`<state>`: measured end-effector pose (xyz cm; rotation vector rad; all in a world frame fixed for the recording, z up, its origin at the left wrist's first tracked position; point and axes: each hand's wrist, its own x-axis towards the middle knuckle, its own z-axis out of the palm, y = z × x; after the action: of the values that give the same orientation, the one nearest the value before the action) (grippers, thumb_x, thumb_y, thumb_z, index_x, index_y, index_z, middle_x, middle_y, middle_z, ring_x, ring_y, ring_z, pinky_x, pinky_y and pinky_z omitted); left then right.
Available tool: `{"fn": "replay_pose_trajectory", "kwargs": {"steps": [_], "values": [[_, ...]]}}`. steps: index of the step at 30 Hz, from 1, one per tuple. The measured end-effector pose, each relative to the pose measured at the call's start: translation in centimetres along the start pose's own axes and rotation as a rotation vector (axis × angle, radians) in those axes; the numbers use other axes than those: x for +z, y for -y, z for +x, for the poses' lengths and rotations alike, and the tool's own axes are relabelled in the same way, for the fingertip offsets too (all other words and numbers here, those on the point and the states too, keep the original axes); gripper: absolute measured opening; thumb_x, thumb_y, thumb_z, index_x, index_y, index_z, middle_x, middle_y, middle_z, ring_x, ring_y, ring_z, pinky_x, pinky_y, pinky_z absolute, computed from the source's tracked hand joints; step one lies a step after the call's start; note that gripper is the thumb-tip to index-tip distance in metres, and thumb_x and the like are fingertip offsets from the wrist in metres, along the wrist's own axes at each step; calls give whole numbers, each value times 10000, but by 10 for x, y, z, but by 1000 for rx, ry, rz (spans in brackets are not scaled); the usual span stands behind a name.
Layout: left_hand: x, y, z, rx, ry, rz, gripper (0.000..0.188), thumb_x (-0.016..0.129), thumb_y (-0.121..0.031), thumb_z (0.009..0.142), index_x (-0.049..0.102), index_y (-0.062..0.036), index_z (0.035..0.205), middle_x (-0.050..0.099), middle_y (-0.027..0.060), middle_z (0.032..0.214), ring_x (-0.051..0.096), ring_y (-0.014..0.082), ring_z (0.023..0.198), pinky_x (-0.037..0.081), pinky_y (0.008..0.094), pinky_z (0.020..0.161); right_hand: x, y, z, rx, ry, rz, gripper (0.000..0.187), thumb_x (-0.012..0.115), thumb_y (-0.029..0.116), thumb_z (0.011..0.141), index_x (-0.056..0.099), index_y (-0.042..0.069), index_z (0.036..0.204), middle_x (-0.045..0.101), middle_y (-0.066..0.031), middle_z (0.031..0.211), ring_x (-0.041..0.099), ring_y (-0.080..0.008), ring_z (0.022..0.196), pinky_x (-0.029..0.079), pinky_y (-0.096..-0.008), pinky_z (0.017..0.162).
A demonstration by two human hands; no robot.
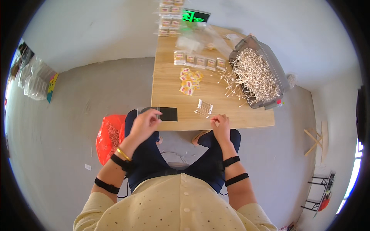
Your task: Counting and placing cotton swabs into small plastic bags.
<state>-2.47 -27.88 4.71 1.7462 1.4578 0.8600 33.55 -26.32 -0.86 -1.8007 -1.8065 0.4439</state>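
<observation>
My left hand [145, 125] hovers at the table's near left edge, thumb and forefinger apart, with no held thing showing. Beside it lies a flat black pad [169, 114], and part of a clear plastic piece shows behind the fingers. My right hand [221, 130] is at the near edge with thumb and forefinger curled into a pinch; what they hold, if anything, is too small to make out. Just beyond its fingertips, a small row of cotton swabs [204, 107] lies on the wood. Yellow and white printed packets [189, 81] form a loose pile farther off.
A grey bin [268, 57] tips toward me, cotton swabs spilling onto the wooden table [165, 84]. Filled packs [200, 61] line up behind the pile, near clear bags [192, 40], stacked packs [170, 23] and a green-lit display [195, 16]. A red bag [103, 144] stands by my left leg.
</observation>
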Motion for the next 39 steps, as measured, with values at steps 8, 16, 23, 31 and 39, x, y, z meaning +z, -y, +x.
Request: {"fn": "replay_pose_trajectory", "kwargs": {"steps": [8,16,23,31,39], "values": [[108,-19,56,50,318,331,279,799,-310,819,655,-105,940,667,92,938,650,269,1004,427,422,961,35,8,17,-113,-62,-90,198,725,121,816,716,162,1009,588,-85,1158,531,-339,1119,449,-461,921],[133,-11,85,-22,420,692,455,865,-465,742,689,-92,933,680,93,1051,641,264,1095,418,430,961,36,10,30,-127,-52,-89,200,705,126,837,722,175,1030,566,-72,1191,514,-336,1149,423,-472,932],[138,-9,96,-137,521,681,419,870,-460,715,712,-99,857,693,117,1008,644,295,1077,379,451,1008,34,11,30,-130,-76,-30,229,721,83,817,716,160,1033,560,-74,1183,513,-339,1134,419,-471,929],[141,-4,96,-114,506,705,439,876,-485,698,729,-105,862,692,116,1000,649,292,1071,375,455,1014,34,11,39,-133,-87,-40,238,726,87,825,721,159,1052,561,-84,1181,514,-341,1124,417,-467,924],[140,-7,96,-125,516,718,437,872,-497,702,726,-114,854,686,109,1005,643,284,1077,374,452,1010,29,14,41,-135,-98,-31,214,712,98,846,722,153,1052,563,-88,1182,516,-338,1132,413,-469,929]]}}
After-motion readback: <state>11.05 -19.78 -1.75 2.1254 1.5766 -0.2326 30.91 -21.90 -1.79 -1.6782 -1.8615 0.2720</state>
